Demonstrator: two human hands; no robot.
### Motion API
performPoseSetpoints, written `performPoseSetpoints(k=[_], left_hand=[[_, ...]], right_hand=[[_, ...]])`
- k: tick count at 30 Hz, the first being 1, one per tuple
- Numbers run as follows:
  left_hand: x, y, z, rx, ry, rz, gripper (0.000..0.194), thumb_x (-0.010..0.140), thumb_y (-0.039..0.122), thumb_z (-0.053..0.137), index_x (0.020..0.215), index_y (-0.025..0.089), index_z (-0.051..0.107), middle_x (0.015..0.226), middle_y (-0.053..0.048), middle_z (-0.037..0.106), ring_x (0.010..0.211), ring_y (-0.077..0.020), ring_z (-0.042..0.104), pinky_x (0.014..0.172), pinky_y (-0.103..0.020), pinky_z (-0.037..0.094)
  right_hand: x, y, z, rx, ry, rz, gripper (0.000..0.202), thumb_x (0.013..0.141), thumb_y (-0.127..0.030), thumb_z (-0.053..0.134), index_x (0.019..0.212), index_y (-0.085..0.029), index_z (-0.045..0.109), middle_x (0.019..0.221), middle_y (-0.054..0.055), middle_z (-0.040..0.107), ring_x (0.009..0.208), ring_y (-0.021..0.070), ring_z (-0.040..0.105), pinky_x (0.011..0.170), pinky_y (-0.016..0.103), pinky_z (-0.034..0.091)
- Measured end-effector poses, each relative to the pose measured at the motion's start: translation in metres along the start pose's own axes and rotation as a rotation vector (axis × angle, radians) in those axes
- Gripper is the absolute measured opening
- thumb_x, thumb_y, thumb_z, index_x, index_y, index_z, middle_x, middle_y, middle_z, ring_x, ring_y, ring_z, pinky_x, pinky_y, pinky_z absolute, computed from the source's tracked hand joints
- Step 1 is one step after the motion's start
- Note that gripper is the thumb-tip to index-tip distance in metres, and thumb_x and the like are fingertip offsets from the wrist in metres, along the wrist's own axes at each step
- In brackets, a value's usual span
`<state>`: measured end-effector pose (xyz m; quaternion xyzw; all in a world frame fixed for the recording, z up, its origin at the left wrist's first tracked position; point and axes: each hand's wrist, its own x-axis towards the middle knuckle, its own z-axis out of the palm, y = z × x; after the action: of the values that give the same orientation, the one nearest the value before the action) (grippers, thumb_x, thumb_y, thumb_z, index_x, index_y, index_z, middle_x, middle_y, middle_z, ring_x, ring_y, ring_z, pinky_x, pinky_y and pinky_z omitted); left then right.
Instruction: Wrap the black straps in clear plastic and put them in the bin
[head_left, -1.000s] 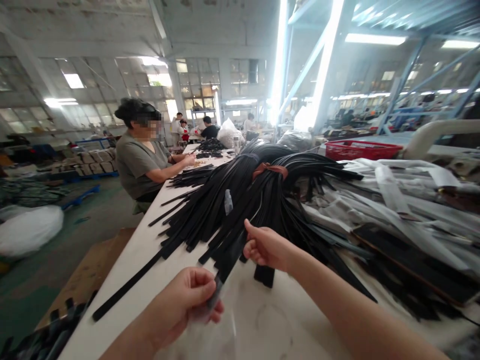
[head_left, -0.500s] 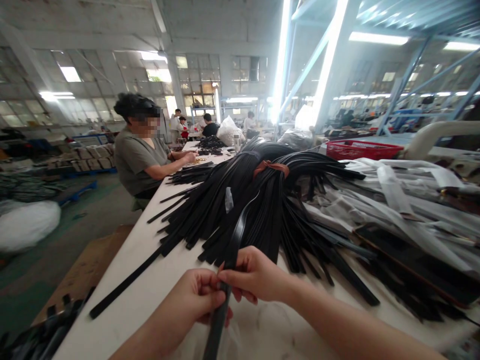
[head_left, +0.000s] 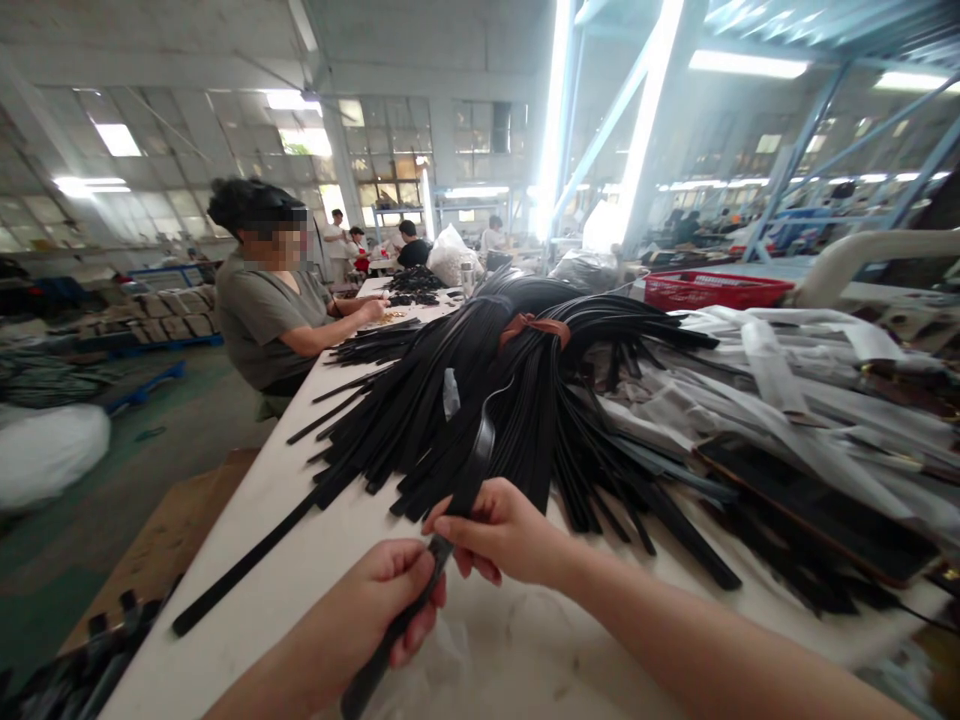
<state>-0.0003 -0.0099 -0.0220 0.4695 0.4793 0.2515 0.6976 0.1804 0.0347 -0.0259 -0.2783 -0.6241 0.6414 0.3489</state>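
Note:
A long black strap (head_left: 480, 455) runs through both hands, its near end pointing down to the lower left. My left hand (head_left: 401, 600) is closed round the strap, thumb on top. Just above it, my right hand (head_left: 484, 535) pinches the same strap between thumb and fingers. The far part of the strap bends up over a big bundle of black straps (head_left: 525, 420), which is bound with a brown tie (head_left: 534, 328). One loose black strap (head_left: 247, 560) sticks out from the pile toward the left table edge.
The white table (head_left: 247, 650) carries the pile. At the right lie white-wrapped strips (head_left: 772, 370) and a dark flat piece (head_left: 810, 500). A red basket (head_left: 712, 290) stands behind. A co-worker (head_left: 262, 300) works at the left edge. Below left is cardboard (head_left: 165, 540).
My left hand has slid slightly left, and the strap's near end has swung to the lower left, so the strap slants more. Both hands keep their hold. The view has shifted a little.

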Motion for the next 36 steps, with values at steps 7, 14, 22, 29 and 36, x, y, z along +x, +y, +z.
performPoseSetpoints(k=[7, 14, 22, 29, 36], left_hand=[[-0.002, 0.009, -0.005, 0.066, -0.064, 0.026, 0.045, 0.075, 0.06, 0.06, 0.074, 0.016, 0.052, 0.048, 0.008, 0.041, 0.04, -0.0041, 0.029, 0.042, -0.019, 0.018], [0.003, 0.0, -0.01, -0.015, -0.143, 0.039, 0.042, 0.079, 0.058, 0.057, 0.075, 0.017, 0.049, 0.048, 0.01, 0.032, 0.042, -0.0044, 0.019, 0.043, -0.022, 0.012], [0.001, -0.001, -0.003, -0.051, -0.112, 0.069, 0.038, 0.082, 0.054, 0.056, 0.074, 0.017, 0.049, 0.049, 0.009, 0.033, 0.043, -0.0047, 0.02, 0.044, -0.022, 0.014], [0.003, -0.003, 0.002, -0.08, -0.062, 0.07, 0.039, 0.079, 0.054, 0.059, 0.075, 0.017, 0.047, 0.049, 0.01, 0.032, 0.042, -0.004, 0.018, 0.044, -0.021, 0.012], [0.004, -0.005, 0.006, -0.072, -0.099, 0.071, 0.041, 0.079, 0.059, 0.059, 0.077, 0.019, 0.047, 0.047, 0.01, 0.031, 0.04, -0.0042, 0.017, 0.042, -0.021, 0.012]], right_hand=[[0.007, -0.004, -0.013, 0.223, 0.342, -0.057, 0.037, 0.077, -0.049, 0.066, 0.081, -0.012, 0.067, 0.039, -0.009, 0.041, 0.031, 0.0026, 0.029, 0.03, 0.015, 0.016], [0.001, 0.008, 0.006, -0.045, 0.121, -0.068, 0.047, 0.082, -0.054, 0.058, 0.093, -0.01, 0.07, 0.048, -0.003, 0.053, 0.034, 0.0042, 0.036, 0.032, 0.017, 0.024], [0.001, 0.004, 0.001, 0.16, 0.212, -0.083, 0.044, 0.086, -0.05, 0.056, 0.091, -0.01, 0.071, 0.041, -0.007, 0.039, 0.035, 0.0033, 0.025, 0.035, 0.018, 0.013], [0.002, 0.012, 0.012, -0.016, 0.108, -0.1, 0.053, 0.086, -0.057, 0.052, 0.101, -0.009, 0.07, 0.044, -0.006, 0.043, 0.037, 0.0039, 0.029, 0.036, 0.018, 0.019], [-0.006, 0.011, 0.013, -0.135, -0.06, -0.176, 0.045, 0.088, -0.05, 0.054, 0.105, -0.013, 0.071, 0.051, -0.004, 0.047, 0.044, 0.0057, 0.038, 0.041, 0.018, 0.028]])
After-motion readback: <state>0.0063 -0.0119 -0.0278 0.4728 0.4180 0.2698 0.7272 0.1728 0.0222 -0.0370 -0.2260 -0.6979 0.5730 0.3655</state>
